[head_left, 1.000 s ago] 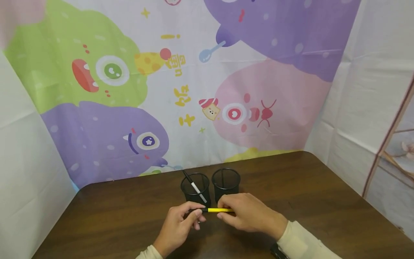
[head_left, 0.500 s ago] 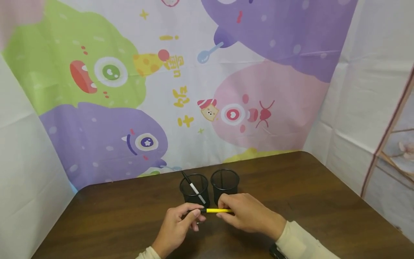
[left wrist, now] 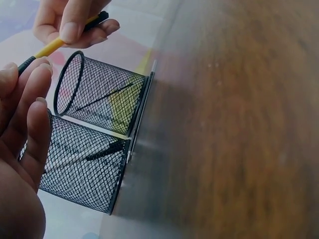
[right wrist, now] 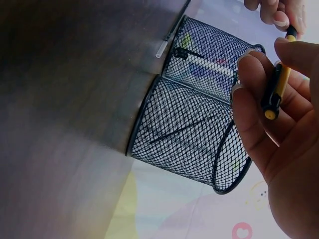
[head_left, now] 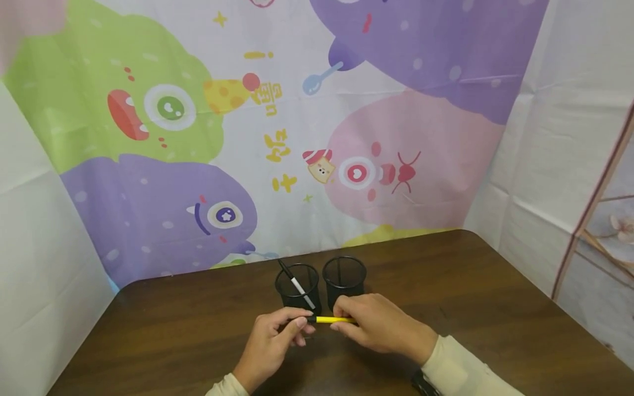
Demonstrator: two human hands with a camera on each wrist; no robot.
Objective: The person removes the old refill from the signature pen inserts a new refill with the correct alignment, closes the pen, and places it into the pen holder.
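Both hands hold a yellow pen with black ends [head_left: 328, 319] level between them, just in front of two black mesh pen cups. My left hand [head_left: 269, 341] pinches its black end between thumb and fingers. Around the yellow barrel curl the thumb and fingers of my right hand [head_left: 383, 327]. In the right wrist view, the pen's black clip and yellow end button [right wrist: 270, 114] stick out of the right hand. The left pen cup [head_left: 291, 302] has a black-and-white marker [head_left: 299, 289] leaning in it. Close beside it stands the right pen cup [head_left: 344, 294], partly behind the right hand.
A thin rod with a clear tip [right wrist: 162, 48] lies on the table along the cups' bases. The brown wood-look table [head_left: 173, 324] is bounded at the back by a cartoon-printed cloth [head_left: 292, 220] and by white cloth [head_left: 29, 247] at the sides.
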